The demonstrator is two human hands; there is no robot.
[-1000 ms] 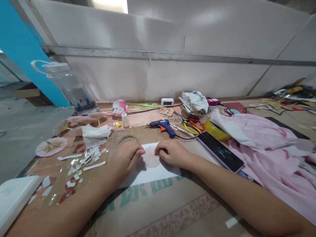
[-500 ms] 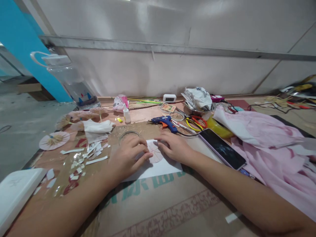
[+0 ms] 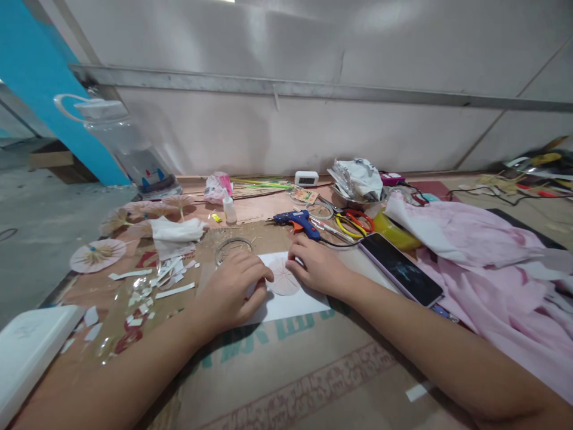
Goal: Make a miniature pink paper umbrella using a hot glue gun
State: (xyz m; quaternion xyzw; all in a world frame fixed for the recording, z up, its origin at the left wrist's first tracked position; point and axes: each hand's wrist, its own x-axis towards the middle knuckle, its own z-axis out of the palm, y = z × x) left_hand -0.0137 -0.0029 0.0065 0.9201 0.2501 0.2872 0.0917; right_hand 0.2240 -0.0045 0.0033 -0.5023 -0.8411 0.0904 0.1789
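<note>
A pale pink round piece with thin radiating lines [image 3: 285, 282] lies on a white sheet of paper [image 3: 286, 307] between my hands. At the sheet's left edge is my left hand [image 3: 237, 286], its thumb and forefinger apart with nothing seen between them. My right hand [image 3: 316, 266] rests at the disc's upper right edge, fingers curled; whether they pinch anything is hidden. Behind the hands are a blue glue gun [image 3: 298, 223] and a clear ring-shaped dish [image 3: 233, 248].
Paper scraps [image 3: 172, 275] and a finished-looking disc [image 3: 98, 255] lie left, near a white box [image 3: 33, 352]. A bottle [image 3: 129, 143] stands back left. Rightward are a phone [image 3: 400, 269], scissors [image 3: 351, 226] and pink cloth [image 3: 474, 233].
My left hand has drawn back to the left, off the round piece, and its thumb and forefinger have parted. My right hand has shifted slightly. More of the disc shows.
</note>
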